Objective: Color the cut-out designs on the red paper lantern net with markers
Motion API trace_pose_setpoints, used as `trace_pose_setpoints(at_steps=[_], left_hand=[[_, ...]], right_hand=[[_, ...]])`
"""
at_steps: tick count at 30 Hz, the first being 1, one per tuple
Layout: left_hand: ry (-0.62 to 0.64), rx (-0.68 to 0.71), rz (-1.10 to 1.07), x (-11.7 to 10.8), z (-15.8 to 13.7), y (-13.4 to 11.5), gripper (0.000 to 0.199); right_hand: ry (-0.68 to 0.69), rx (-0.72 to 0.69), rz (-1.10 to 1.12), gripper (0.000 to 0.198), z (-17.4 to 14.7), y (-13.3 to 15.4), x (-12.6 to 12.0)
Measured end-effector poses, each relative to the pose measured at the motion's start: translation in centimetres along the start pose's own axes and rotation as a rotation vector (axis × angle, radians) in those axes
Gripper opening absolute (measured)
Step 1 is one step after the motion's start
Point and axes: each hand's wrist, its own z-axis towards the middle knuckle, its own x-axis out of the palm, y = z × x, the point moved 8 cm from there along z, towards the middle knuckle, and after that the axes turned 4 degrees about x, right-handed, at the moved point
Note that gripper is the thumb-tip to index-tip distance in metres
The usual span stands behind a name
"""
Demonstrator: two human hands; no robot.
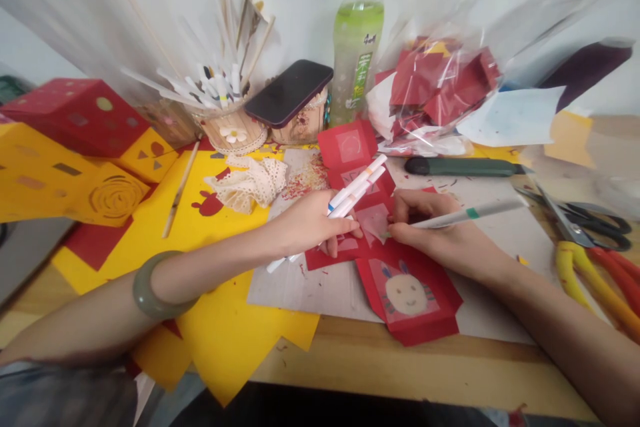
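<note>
A bundle of several white markers is gripped in my left hand, which rests over the left part of a red paper cutout. My right hand is closed around a single marker with a green band. Its tip end points down at a pale panel in the middle of the cutout. On the cutout's lower panel is a round smiling face drawing with blue ears. Beneath everything lies a light grey sheet.
Yellow paper covers the left side, with crumpled lace on it. Red and yellow paper boxes stand far left. Behind are a pen holder, phone and bottle. A green cutter and scissors lie right.
</note>
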Motion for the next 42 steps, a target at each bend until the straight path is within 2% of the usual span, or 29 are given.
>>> trace_pose_setpoints(at_steps=[6,12,25,33,38,40,42], left_hand=[[0.006,-0.001,0.019,0.0,0.0,-0.1,0.011],[0.005,0.0,0.036,0.0,-0.1,-0.3,0.012],[0.002,0.0,0.034,0.0,0.0,-0.3,0.012],[-0.009,-0.033,0.043,-0.1,-0.1,-0.1,0.011],[-0.007,-0.021,0.032,-0.1,-0.1,-0.2,0.011],[-0.008,-0.021,0.03,-0.1,-0.1,-0.3,0.012],[-0.007,-0.02,0.03,-0.1,-0.2,-0.3,0.013]], right_hand=[[-0.014,0.014,0.038,0.023,0.0,-0.1,-0.3],[-0.257,0.03,0.03,0.023,-0.1,-0.4,-2.3],[-0.22,0.015,-0.113,0.02,-0.2,-0.7,-1.7],[-0.132,-0.036,-0.119,0.022,-0.3,0.2,-1.0],[-0.047,-0.032,-0.049,0.022,-0.4,0.1,-0.4],[-0.067,-0.011,-0.011,0.022,-0.4,-0.1,-0.7],[-0.16,0.01,-0.005,0.021,-0.3,-0.4,-1.5]])
